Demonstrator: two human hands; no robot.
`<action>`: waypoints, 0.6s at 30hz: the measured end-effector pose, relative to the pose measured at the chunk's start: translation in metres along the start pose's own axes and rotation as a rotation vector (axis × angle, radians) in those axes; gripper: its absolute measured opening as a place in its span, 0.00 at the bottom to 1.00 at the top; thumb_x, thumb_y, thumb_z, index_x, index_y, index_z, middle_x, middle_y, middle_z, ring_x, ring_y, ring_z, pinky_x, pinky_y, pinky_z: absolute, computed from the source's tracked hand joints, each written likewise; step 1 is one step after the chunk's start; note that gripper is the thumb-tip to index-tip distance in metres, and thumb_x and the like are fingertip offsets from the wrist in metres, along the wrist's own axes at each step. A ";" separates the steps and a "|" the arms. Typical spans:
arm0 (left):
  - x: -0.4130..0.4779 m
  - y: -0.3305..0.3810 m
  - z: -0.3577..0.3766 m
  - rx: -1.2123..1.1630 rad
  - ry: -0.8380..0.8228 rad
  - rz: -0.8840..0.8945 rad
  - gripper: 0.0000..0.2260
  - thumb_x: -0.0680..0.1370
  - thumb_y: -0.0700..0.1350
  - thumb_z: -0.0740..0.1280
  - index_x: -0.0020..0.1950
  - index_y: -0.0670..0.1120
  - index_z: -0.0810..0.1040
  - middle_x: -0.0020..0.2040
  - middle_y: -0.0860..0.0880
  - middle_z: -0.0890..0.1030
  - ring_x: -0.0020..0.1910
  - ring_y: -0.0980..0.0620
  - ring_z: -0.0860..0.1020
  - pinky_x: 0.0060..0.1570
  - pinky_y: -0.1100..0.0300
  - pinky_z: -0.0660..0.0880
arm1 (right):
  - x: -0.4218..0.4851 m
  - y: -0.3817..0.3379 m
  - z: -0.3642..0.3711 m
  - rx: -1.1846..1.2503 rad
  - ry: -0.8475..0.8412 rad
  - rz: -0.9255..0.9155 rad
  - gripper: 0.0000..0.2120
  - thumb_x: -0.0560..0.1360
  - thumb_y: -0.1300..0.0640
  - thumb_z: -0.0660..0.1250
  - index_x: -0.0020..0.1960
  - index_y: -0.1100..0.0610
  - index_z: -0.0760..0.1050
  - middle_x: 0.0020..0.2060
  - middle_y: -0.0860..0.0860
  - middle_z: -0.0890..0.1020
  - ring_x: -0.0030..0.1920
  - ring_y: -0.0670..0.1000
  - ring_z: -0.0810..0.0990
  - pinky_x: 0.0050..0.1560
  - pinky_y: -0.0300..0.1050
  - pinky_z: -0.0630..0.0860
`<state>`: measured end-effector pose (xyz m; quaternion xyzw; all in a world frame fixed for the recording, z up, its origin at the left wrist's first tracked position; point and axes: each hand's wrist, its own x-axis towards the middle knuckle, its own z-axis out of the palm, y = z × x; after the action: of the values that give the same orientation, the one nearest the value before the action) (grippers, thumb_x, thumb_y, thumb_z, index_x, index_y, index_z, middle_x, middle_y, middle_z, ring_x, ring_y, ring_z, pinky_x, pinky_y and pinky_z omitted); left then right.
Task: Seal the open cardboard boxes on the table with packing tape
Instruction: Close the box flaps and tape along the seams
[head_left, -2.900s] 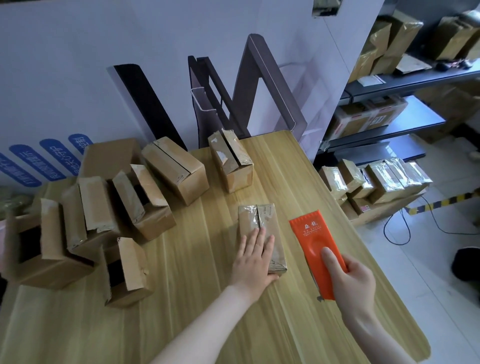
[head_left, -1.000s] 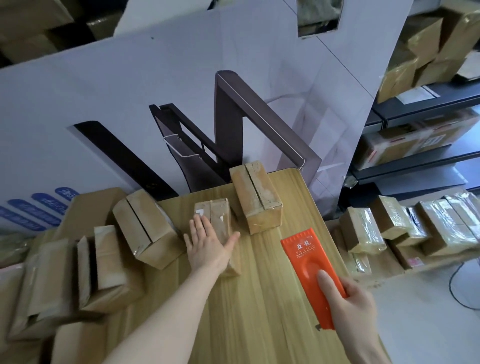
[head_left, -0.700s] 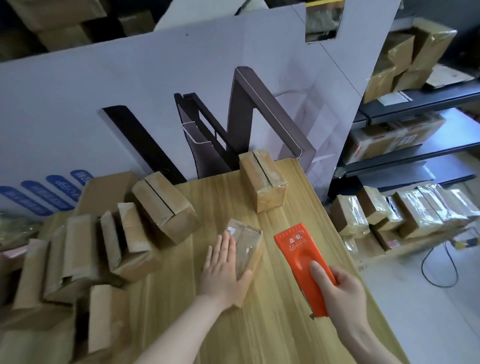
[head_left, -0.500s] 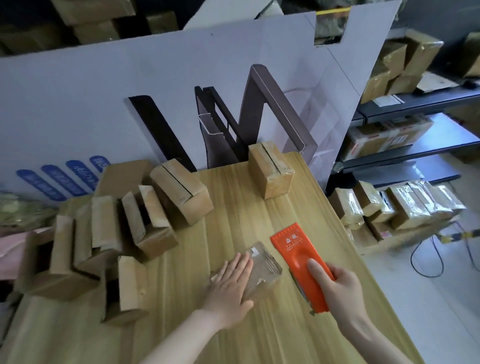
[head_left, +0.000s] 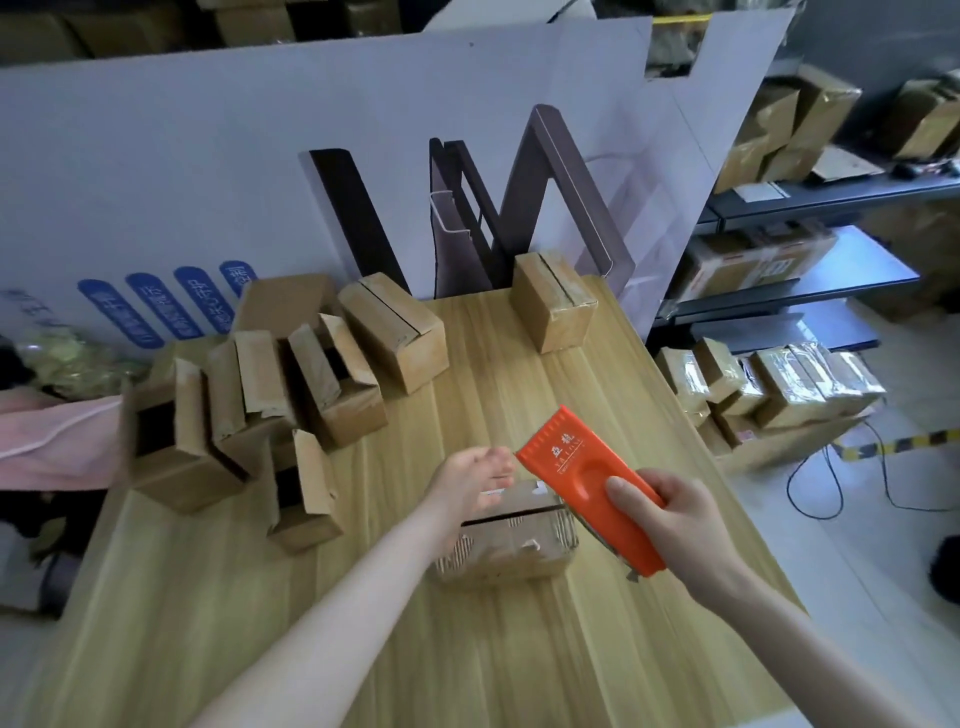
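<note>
While over box (head_left: 511, 540), left hand (head_left: 475, 478) outstretched.

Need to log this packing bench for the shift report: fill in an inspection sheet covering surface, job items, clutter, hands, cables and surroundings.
Surface: wooden table, boxes along its left and far sides.
Job's things: nearest box lies under the hands, dark seam showing; open boxes at left, flaps up; orange tape dispenser held above the nearest box.
Clutter: pink cloth left of the table.
Hands: left hand relaxed over the nearest box, contact unclear; right hand grips the orange tape dispenser.
Cables: black cable on the floor, right.
Surroundings: white board behind; shelves with parcels, right.
</note>
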<state>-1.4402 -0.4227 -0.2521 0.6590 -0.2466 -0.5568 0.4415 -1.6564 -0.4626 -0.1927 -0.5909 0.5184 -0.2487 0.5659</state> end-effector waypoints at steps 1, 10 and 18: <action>-0.006 0.011 -0.001 -0.057 -0.021 -0.025 0.12 0.81 0.50 0.62 0.53 0.43 0.79 0.49 0.44 0.83 0.48 0.49 0.81 0.56 0.52 0.77 | -0.002 -0.003 -0.001 -0.013 -0.021 -0.009 0.12 0.76 0.57 0.70 0.41 0.66 0.79 0.30 0.68 0.79 0.25 0.60 0.78 0.22 0.52 0.78; -0.053 0.063 -0.005 -0.078 -0.006 0.093 0.05 0.78 0.43 0.67 0.47 0.43 0.81 0.39 0.49 0.84 0.39 0.54 0.80 0.37 0.63 0.77 | -0.004 -0.031 -0.007 -0.152 -0.112 -0.103 0.12 0.75 0.57 0.71 0.37 0.63 0.78 0.22 0.52 0.77 0.23 0.55 0.77 0.21 0.52 0.77; -0.066 0.075 -0.002 -0.077 0.252 0.104 0.05 0.76 0.40 0.70 0.41 0.45 0.83 0.32 0.51 0.82 0.32 0.56 0.78 0.37 0.63 0.74 | 0.008 -0.045 -0.006 -0.316 -0.166 -0.209 0.16 0.73 0.51 0.73 0.35 0.62 0.78 0.23 0.53 0.77 0.23 0.57 0.78 0.21 0.61 0.75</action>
<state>-1.4429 -0.4046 -0.1541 0.6925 -0.2013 -0.4552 0.5222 -1.6440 -0.4798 -0.1514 -0.7413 0.4384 -0.1723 0.4781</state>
